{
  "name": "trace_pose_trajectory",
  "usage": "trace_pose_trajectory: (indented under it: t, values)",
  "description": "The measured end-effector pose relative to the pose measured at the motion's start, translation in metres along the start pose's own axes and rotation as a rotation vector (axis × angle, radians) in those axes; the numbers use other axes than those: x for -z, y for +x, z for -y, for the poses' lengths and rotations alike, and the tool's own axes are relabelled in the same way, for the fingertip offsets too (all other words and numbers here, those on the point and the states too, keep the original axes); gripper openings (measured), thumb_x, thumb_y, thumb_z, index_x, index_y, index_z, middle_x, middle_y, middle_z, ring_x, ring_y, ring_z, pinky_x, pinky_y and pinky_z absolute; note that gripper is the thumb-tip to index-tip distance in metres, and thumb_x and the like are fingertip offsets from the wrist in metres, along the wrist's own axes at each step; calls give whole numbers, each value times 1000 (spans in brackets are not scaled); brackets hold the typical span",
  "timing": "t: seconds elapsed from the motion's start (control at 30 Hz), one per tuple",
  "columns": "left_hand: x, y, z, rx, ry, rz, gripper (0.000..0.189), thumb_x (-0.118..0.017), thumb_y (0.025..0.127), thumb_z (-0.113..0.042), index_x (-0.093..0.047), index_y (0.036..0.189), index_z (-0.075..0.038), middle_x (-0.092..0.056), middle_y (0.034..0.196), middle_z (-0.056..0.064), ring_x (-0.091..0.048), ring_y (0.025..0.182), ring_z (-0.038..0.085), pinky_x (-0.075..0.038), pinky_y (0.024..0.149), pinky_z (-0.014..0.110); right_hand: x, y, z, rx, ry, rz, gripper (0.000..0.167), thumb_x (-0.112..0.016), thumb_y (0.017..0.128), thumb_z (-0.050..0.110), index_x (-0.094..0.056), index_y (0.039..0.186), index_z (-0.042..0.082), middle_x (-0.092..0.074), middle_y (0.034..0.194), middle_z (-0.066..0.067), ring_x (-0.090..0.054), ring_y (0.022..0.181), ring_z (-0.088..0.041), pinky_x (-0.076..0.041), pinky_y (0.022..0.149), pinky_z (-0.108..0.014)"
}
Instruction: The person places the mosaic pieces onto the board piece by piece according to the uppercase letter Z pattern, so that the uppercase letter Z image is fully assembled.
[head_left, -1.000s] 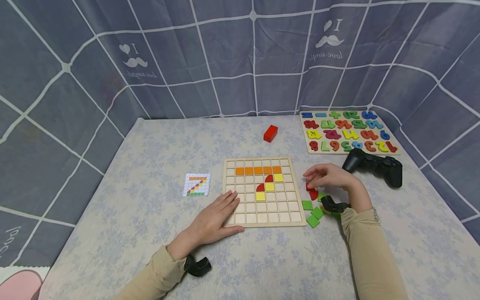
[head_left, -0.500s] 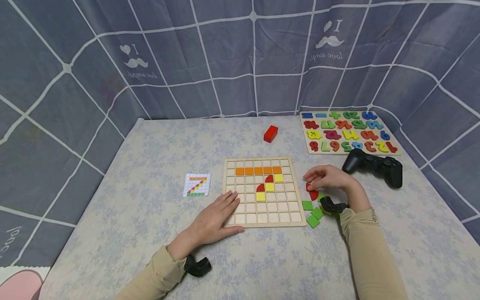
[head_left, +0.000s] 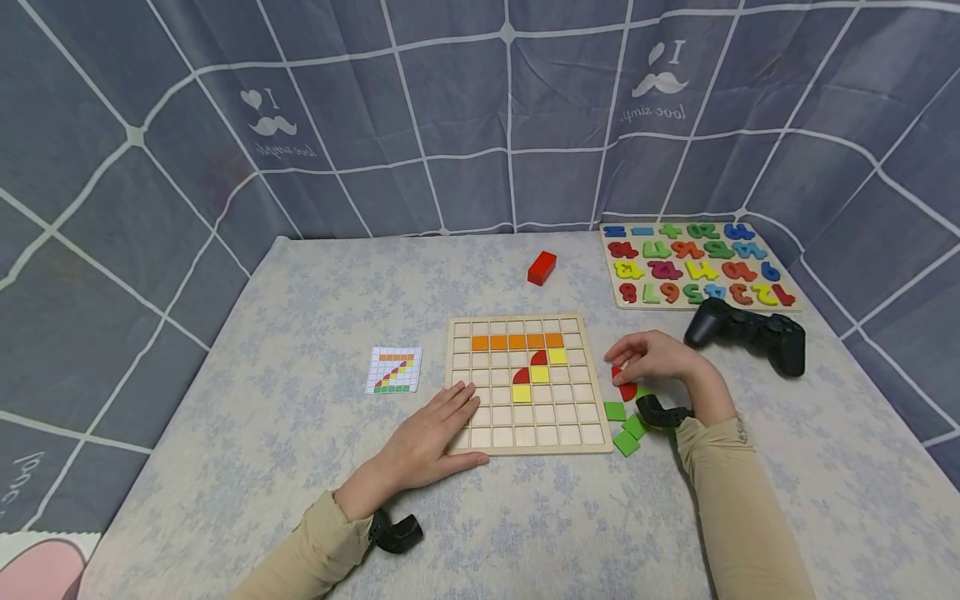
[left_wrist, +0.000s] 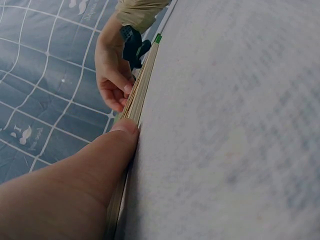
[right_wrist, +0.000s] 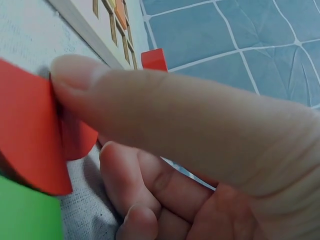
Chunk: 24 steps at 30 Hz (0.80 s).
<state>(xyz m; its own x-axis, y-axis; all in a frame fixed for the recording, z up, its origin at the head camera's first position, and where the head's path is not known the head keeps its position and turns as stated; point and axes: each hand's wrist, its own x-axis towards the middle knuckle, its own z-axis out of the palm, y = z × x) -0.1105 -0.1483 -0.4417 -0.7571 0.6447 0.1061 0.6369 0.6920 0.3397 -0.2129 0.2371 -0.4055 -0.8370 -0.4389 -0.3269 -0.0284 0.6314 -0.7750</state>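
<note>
My left hand (head_left: 427,437) lies spread across the lower left corner of a wooden grid board (head_left: 480,437), its thumb (left_wrist: 125,131) along the near edge. Orange squares (head_left: 517,342), yellow squares (head_left: 521,393) and red quarter-circle pieces (head_left: 538,358) sit in the board's cells. Right of the board, my right hand (head_left: 660,357) is low over loose red pieces (head_left: 627,390), fingers loosely bent. In the right wrist view its thumb (right_wrist: 80,75) touches a red curved piece (right_wrist: 30,130), and another red piece (right_wrist: 77,137) shows below the thumb. Green squares (head_left: 626,442) lie beside them.
A pattern card (head_left: 393,370) lies left of the board. Behind the board is a red block (head_left: 542,268). A black game controller (head_left: 746,333) and a number puzzle board (head_left: 697,267) stand at the back right. Gridded cloth (head_left: 465,108) hangs around the table.
My right hand has shifted slightly over the loose red pieces, and more of them shows below the thumb. My left hand stays on the board.
</note>
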Motion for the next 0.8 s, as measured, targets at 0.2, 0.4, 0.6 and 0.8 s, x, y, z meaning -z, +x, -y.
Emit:
trace_pose_trajectory:
  t: [0.2,0.4,0.6,0.8]
  values:
    - [0,0,0,-2,4,-2,80,-52,89,-59,-36,144,-3,-27,152,10,-17,141,20,-13,116,29,-1,1,2,-25,-6,11,35,-75,79,11,-64,108,-5,-65,89,-6,-56,80,-17,-47,71,-27]
    - [2,0,-1,-2,-2,-1,80,-53,89,-57,-36,144,-2,-27,152,10,-18,141,22,-16,116,30,-1,1,4,-1,-7,17,29,-76,78,9,-61,99,-5,-60,78,-4,-53,70,-16,-46,63,-25]
    - [2,-1,-1,3,2,7,81,-52,89,-58,-35,144,-2,-26,152,10,-17,141,21,-14,116,30,-3,-1,11,12,-52,-40,26,-78,77,16,-58,85,0,-57,68,-2,-50,64,-15,-41,61,-26]
    - [2,-1,-1,0,10,1,81,-51,89,-59,-36,144,-2,-27,152,10,-18,141,21,-14,116,29,-7,2,26,29,-57,-134,21,-73,83,20,-61,88,4,-63,75,-5,-58,69,-19,-50,63,-29]
